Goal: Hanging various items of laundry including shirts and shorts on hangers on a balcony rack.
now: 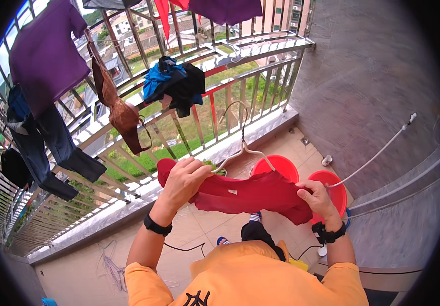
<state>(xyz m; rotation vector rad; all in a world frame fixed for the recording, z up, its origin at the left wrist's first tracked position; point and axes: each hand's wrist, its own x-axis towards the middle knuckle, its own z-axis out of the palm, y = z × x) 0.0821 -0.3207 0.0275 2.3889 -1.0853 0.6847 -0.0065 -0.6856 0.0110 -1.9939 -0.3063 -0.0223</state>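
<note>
Between my two hands hangs a dark red shirt [239,197] with a small pale label inside its neckline. A white wire hanger [243,147] sits within it; the twisted neck and hook stand up above the collar. My left hand [189,174] grips the shirt's left shoulder, close to the hanger's arm. On the other side my right hand [313,195] pinches the right shoulder between thumb and fingers. The hanger's lower part is hidden by the cloth. Behind the shirt stands a red bucket [277,166], partly covered by it.
A second red bucket [329,191] stands by the tiled wall [358,95], under a white pipe [373,149]. Along the metal railing [239,88] hang a purple T-shirt [47,57], dark trousers [63,141], a brown bra [122,114] and bundled blue-black clothes [178,84]. Wire hangers [114,269] lie on the floor.
</note>
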